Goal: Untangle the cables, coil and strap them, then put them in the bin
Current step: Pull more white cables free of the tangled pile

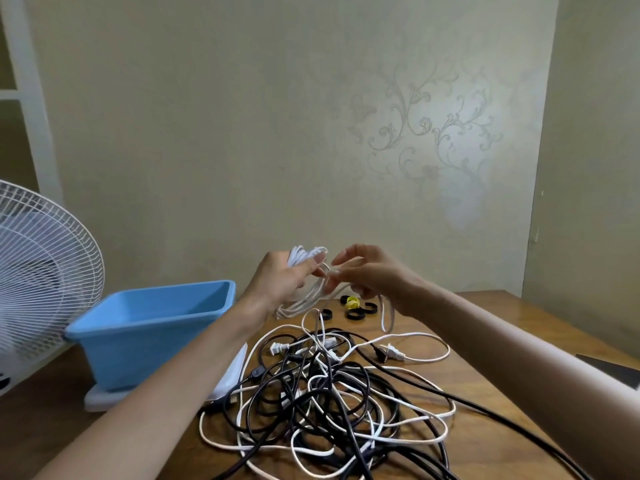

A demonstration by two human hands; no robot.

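My left hand (282,280) grips a coil of white cable (304,254) held up above the table, its loops hanging down to the wood. My right hand (363,271) pinches a strand of that same white cable just right of the coil, and a loose end (388,317) dangles below it. A tangled heap of black and white cables (329,400) with plugs lies on the wooden table (502,341) below both hands. Several black strap rolls (355,315) and a yellow one (352,301) sit behind the heap. The blue bin (149,327) stands at the left, with nothing visible in it.
A white fan (38,271) stands at the far left beside the bin. A white flat object (232,379) lies under the bin and the heap's left side. A dark flat item (616,368) sits at the table's right edge. A wall rises close behind the table.
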